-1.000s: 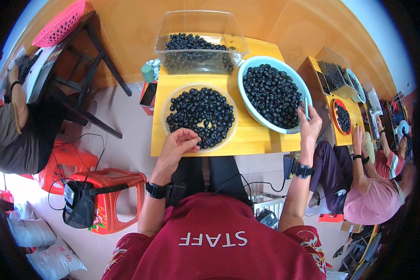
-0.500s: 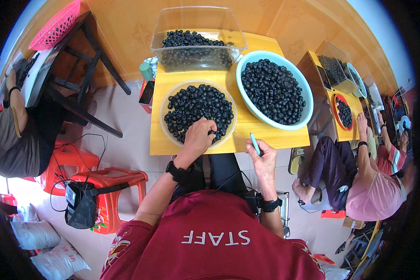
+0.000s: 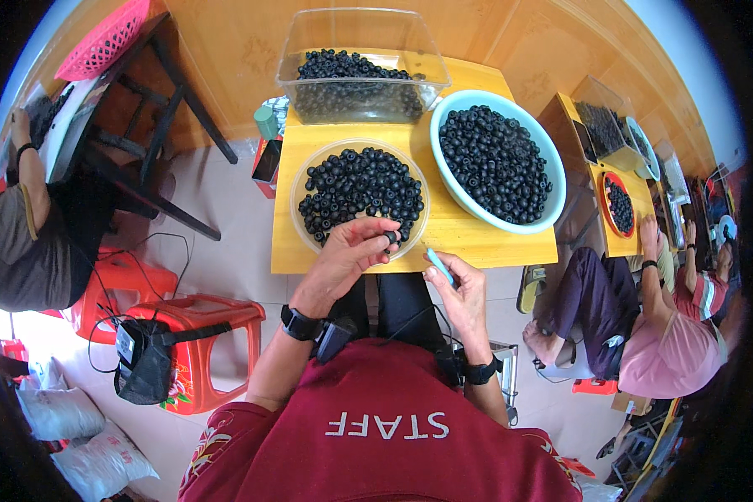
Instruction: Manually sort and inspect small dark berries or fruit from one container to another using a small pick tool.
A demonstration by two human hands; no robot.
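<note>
A yellow table (image 3: 494, 251) carries a pale-blue basin (image 3: 560, 184) and a clear round dish (image 3: 296, 197), both full of black bead-like pieces (image 3: 360, 184). The right hand (image 3: 466, 294) grips a slim light-blue tool (image 3: 440, 266), long axis slanting forward-left, closer to the left hand (image 3: 340, 261) than half a second earlier; that hand pinches one black piece (image 3: 390, 237) over the dish's near side.

White capital lettering (image 3: 385, 425) across the maroon shirt (image 3: 376, 473) (upside down), faint reddish print (image 3: 114, 454) on a white sack (image 3: 96, 473)

Workshop, yellow worktables (image 3: 494, 253), seated workers (image 3: 671, 347)
</note>
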